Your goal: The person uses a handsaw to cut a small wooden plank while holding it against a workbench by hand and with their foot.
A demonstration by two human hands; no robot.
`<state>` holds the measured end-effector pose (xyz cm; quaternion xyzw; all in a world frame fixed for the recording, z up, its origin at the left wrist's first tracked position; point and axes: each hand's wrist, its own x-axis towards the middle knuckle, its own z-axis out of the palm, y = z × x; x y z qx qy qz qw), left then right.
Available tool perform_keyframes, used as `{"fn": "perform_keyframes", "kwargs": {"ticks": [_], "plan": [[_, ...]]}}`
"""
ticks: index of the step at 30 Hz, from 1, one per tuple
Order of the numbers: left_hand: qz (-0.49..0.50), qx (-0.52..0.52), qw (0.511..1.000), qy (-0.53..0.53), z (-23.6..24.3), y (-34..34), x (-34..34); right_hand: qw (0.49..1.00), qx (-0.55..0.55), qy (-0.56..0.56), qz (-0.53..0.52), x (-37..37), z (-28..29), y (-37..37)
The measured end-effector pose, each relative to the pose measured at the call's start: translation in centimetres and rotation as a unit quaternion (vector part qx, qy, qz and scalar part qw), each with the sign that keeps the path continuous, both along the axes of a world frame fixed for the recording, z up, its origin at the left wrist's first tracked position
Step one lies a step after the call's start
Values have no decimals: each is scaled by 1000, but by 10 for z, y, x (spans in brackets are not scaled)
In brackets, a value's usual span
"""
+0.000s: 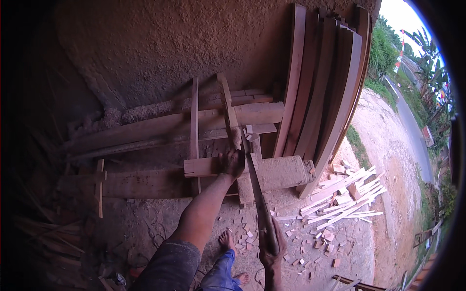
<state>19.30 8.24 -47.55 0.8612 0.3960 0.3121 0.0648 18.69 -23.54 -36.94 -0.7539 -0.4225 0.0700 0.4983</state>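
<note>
At frame centre, a narrow wooden strip (229,114) is pressed onto a thick block (279,172) by the left hand (232,162), fingers clamped over it. A handsaw (255,189) is gripped in the right hand's (270,245) closed fingers. Offcuts (340,196) are scattered over the dirt floor (369,145) at right; planks (320,82) are leaned against the rough wall (155,43) above.

Rough earthen wall (160,53) behind, long planks (320,82) leaning against it; dirt floor (383,160) littered with offcuts (347,196); daylight right.

1. The left hand (232,163) rests on the wooden block (272,174).
2. The saw (256,186) lies across the block.
3. Planks (320,82) lean behind the block.
4. Offcuts (344,196) lie right of it.
</note>
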Motion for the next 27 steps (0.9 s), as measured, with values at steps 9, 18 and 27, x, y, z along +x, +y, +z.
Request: {"fn": "perform_keyframes", "kwargs": {"ticks": [9,18,27], "plan": [[16,-7,999,-41,-10,13,-6,998,-51,28,0,-39,-1,-90],[5,-46,995,89,-14,15,-5,999,11,39,-14,-4,-10,16],[2,-58,993,107,-7,16,-8,999,-33,30,-3,-22,-7,-35]]}}
